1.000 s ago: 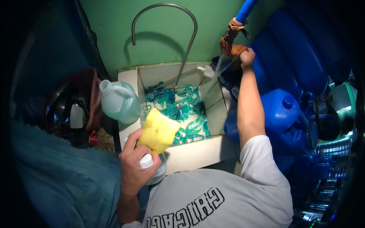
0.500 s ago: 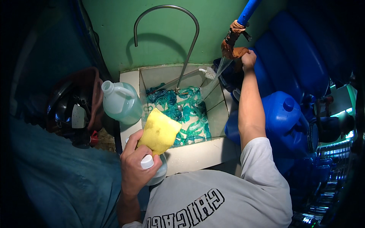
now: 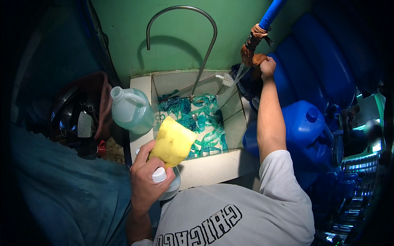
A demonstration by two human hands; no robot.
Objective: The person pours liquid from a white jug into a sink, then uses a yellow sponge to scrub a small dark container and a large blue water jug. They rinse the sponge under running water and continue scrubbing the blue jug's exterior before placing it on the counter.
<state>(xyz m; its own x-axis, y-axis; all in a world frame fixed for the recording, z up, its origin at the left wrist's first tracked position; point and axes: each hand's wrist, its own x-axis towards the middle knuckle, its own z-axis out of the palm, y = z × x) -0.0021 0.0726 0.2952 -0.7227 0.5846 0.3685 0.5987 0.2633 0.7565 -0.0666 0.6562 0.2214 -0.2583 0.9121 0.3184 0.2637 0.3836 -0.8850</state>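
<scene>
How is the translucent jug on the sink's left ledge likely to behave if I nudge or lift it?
The translucent jug might tip if pushed, standing tall on the narrow tiled ledge. Its loop handle should give a fairly secure grip. The mouth looks uncapped, so any liquid could spill; I can't tell how full it is.

Left hand (image 3: 150, 176) curls near the torso (image 3: 230, 205), while the right hand (image 3: 268, 67) (arm (image 3: 271, 119) outstretched) closes far forward.

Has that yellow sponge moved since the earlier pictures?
No, not noticeably: against the tiled sink, the yellow sponge stays by the near-left corner, in the left hand.
</scene>
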